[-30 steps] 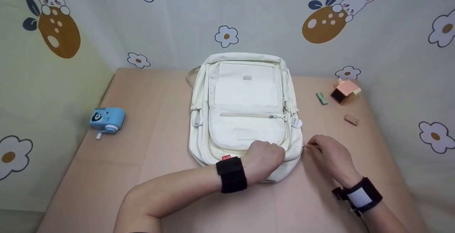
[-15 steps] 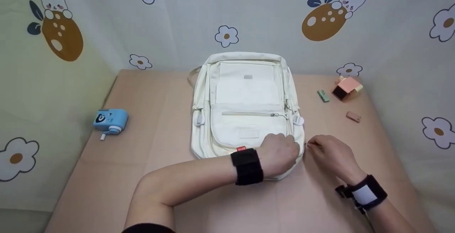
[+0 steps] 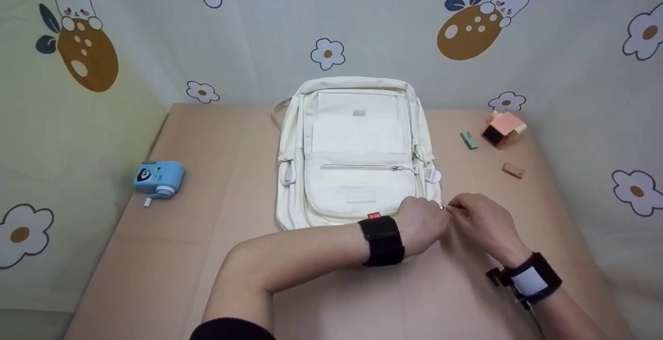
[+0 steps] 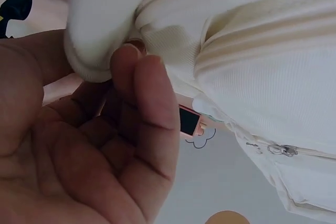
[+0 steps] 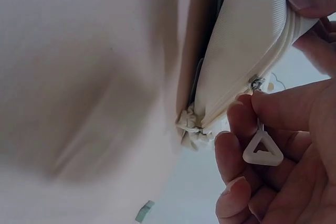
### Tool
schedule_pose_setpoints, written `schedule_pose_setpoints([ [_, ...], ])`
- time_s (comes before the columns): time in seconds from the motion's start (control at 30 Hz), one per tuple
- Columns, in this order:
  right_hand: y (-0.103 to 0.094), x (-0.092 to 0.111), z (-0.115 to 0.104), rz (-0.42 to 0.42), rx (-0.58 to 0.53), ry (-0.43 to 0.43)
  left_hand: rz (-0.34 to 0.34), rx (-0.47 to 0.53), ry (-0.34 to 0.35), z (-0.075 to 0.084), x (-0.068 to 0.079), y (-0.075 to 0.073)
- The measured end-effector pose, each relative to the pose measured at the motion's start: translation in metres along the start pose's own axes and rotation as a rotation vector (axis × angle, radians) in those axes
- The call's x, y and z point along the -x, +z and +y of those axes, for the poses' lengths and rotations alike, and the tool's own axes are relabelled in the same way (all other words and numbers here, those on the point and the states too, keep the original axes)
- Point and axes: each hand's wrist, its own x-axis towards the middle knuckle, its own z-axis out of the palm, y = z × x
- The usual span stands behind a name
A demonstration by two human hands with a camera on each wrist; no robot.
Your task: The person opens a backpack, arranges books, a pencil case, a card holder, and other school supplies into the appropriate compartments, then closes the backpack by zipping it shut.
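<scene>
A cream backpack (image 3: 357,132) lies front side up on the table, with a zipped front pocket and a small red tag. My left hand (image 3: 422,224) reaches across its lower part and pinches the edge of the bag near the lower right corner, as the left wrist view shows close up. Just to the right, my right hand (image 3: 484,226) pinches the zipper pull between thumb and forefinger. Its white triangular end (image 5: 263,153) hangs over the fingers in the right wrist view. The metal zipper slider (image 5: 255,82) sits on the side seam, a little below the left fingers.
A blue crank pencil sharpener (image 3: 159,176) stands at the left table edge. At the back right are a pink and cream box-like object (image 3: 503,128) with a dark face, a small green piece (image 3: 469,140) and a small brown block (image 3: 513,170). A patterned curtain (image 3: 269,34) surrounds the table.
My left hand has slid right along the backpack's lower part to its right edge, close to the right hand. The right hand has stayed almost in place, still pinching the zipper pull.
</scene>
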Motion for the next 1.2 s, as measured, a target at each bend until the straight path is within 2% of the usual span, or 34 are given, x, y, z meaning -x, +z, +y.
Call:
schedule_pose_setpoints([
  [0.3, 0.001, -0.010, 0.006, -0.009, -0.008, 0.009, 0.018, 0.068, 0.009, -0.004, 0.004, 0.004],
  [0.57, 0.004, -0.024, 0.013, -0.006, -0.003, 0.036, 0.026, 0.067, 0.027, -0.005, 0.005, 0.004],
  [0.8, 0.007, -0.043, 0.022, -0.035, -0.042, 0.070, 0.015, 0.085, 0.035, -0.005, 0.004, 0.004],
  [1.2, 0.018, -0.084, 0.037, -0.025, -0.049, 0.105, 0.005, 0.081, 0.042, -0.005, 0.003, 0.004],
])
